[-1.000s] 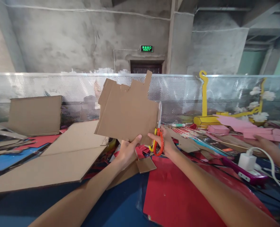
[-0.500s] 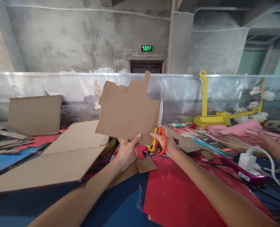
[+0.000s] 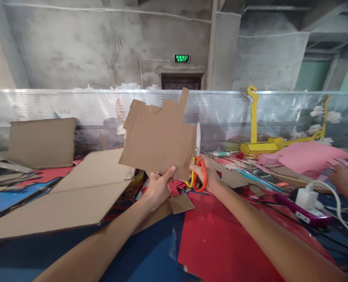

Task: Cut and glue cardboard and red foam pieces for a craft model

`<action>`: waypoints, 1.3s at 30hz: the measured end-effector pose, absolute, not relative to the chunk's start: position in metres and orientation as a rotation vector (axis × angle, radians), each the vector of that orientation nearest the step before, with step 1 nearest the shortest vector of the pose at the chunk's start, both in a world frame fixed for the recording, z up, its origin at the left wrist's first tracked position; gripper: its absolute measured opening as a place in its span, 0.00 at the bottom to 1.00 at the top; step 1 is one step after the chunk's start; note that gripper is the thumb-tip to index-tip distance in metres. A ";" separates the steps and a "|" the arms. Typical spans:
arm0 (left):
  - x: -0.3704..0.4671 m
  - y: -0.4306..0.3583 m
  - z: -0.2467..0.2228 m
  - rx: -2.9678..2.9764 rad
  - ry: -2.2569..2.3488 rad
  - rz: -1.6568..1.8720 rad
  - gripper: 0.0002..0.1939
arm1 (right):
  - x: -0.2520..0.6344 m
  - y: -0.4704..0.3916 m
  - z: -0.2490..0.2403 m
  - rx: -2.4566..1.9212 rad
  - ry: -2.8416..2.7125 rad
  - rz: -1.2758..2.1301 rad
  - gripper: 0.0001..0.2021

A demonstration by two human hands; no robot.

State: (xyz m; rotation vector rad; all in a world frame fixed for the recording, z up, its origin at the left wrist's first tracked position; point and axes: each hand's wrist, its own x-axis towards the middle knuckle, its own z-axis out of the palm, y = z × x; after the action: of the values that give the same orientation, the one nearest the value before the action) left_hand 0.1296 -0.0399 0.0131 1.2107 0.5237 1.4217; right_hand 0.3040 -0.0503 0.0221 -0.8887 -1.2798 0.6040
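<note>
A brown cardboard piece [image 3: 159, 137] with a jagged top and a narrow upright strip is held up in the middle. My left hand [image 3: 159, 188] pinches its lower edge, thumb in front. Scissors [image 3: 200, 172] with orange and yellow handles are gripped in my right hand [image 3: 207, 174], blades pointing up along the cardboard's right edge. Whether the blades are parted is unclear. Beneath the hands lie red scraps and a small cardboard square [image 3: 181, 204].
Large cardboard [image 3: 82, 196] lies at left, with red sheets [image 3: 221, 239] at front right. A purple power strip [image 3: 315, 217] with a white charger, a yellow hooked model [image 3: 262, 147] and another person's hand [image 3: 344, 176] holding pink paper [image 3: 312, 156] are at right.
The scissors have shifted slightly left against the cardboard's edge. At right, the pink paper has opened out flatter and the other person's hand has moved right.
</note>
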 end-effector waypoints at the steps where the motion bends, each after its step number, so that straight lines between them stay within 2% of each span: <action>1: 0.130 -0.040 0.013 1.203 0.524 1.423 0.25 | 0.305 -0.050 0.021 -0.885 -1.270 0.640 0.11; 9: 0.130 -0.043 0.014 1.202 0.543 1.465 0.27 | 0.302 -0.047 0.017 -0.807 -1.204 0.699 0.16; 17: 0.130 -0.042 0.015 1.194 0.546 1.468 0.26 | 0.305 -0.045 0.016 -0.791 -1.201 0.719 0.12; 28: 0.129 -0.041 0.014 1.248 0.566 1.458 0.23 | 0.301 -0.046 0.015 -0.755 -1.181 0.757 0.15; 34: 0.129 -0.039 0.012 1.234 0.518 1.468 0.29 | 0.302 -0.047 0.017 -0.786 -1.201 0.726 0.14; 39: 0.127 -0.037 0.011 1.260 0.527 1.465 0.27 | 0.301 -0.046 0.016 -0.763 -1.220 0.759 0.14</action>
State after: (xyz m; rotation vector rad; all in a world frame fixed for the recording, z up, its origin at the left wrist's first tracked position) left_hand 0.1269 -0.0370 0.0107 1.2602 0.5270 1.4646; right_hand 0.3013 -0.0457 0.0160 -0.7635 -1.2201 0.7591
